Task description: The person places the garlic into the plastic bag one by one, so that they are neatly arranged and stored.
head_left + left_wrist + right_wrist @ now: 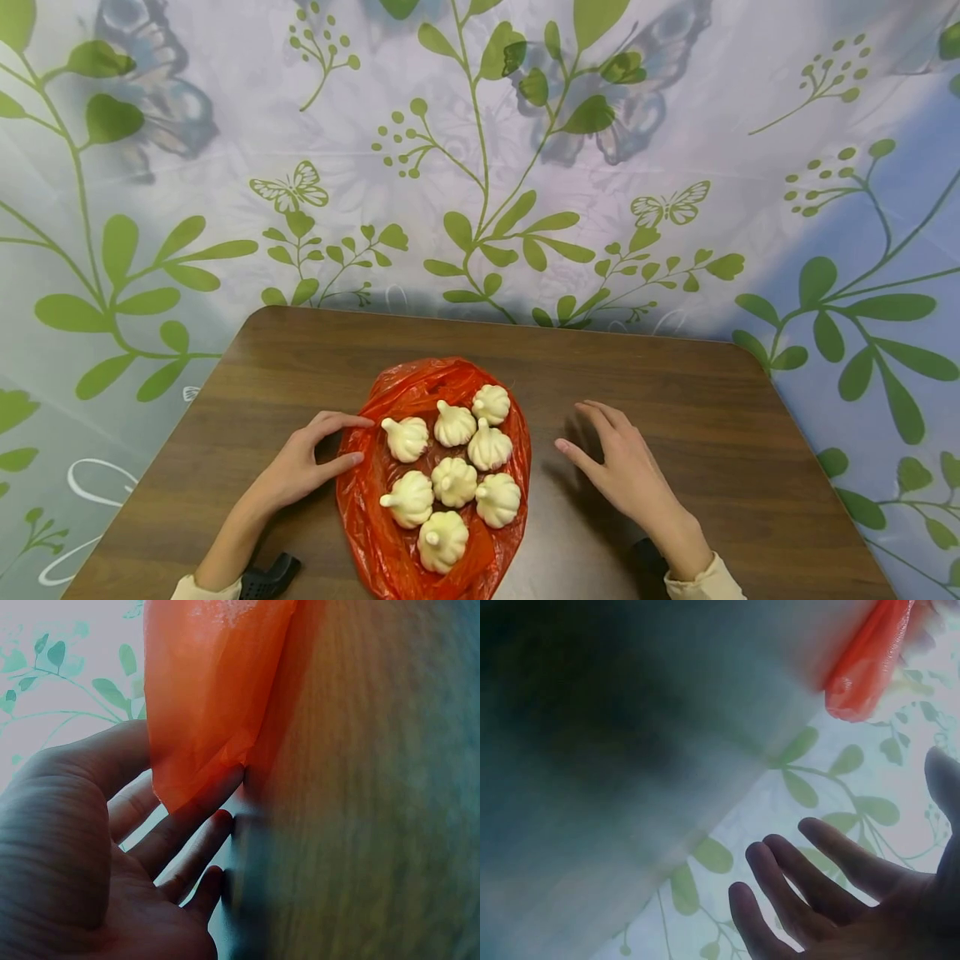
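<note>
Several pale garlic bulbs (453, 482) lie together on a spread-out red plastic bag (356, 533) on the wooden table. At the bag's left edge is my left hand (303, 458), thumb and forefinger apart and their tips by the plastic. In the left wrist view, the red film (214, 682) overlaps the fingers of that hand (161, 855); whether they touch it firmly cannot be told. My right hand (626, 467) hovers to the right of the bag, apart from it, fingers loosely extended. The right wrist view shows this hand (840, 900) holding nothing.
The brown wooden table (675, 383) reaches back to a cloth backdrop (360, 125) printed with leaves and butterflies. Black camera mounts (270, 577) sit by both wrists.
</note>
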A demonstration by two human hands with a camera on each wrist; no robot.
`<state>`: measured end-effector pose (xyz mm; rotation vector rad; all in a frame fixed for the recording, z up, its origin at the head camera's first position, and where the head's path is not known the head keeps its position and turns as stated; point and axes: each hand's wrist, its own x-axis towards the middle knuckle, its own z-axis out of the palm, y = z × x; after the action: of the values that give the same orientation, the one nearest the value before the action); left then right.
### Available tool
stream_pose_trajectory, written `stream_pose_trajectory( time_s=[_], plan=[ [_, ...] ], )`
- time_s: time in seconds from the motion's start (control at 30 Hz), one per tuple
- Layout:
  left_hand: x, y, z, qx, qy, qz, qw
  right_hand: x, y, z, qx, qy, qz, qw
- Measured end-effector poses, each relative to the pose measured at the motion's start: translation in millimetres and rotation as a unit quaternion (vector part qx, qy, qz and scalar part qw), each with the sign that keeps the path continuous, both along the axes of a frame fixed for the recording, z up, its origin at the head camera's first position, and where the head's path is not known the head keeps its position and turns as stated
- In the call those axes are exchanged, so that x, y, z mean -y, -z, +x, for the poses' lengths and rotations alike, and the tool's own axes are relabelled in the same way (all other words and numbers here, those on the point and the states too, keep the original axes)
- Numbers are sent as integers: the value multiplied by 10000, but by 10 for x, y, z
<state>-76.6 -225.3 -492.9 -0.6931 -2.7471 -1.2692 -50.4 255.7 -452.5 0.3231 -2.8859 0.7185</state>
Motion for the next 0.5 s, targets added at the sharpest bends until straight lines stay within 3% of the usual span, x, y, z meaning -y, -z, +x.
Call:
stream_pose_trajectory(
  time_s=[0.3, 0.5],
  plan=[
    [4, 3, -2, 16, -8, -54, 10000, -101, 22, -16, -40, 9, 124, 9999],
    [5, 5, -2, 54, -8, -33, 10000, -340, 13, -17, -389, 58, 107, 9992]
  ],
)
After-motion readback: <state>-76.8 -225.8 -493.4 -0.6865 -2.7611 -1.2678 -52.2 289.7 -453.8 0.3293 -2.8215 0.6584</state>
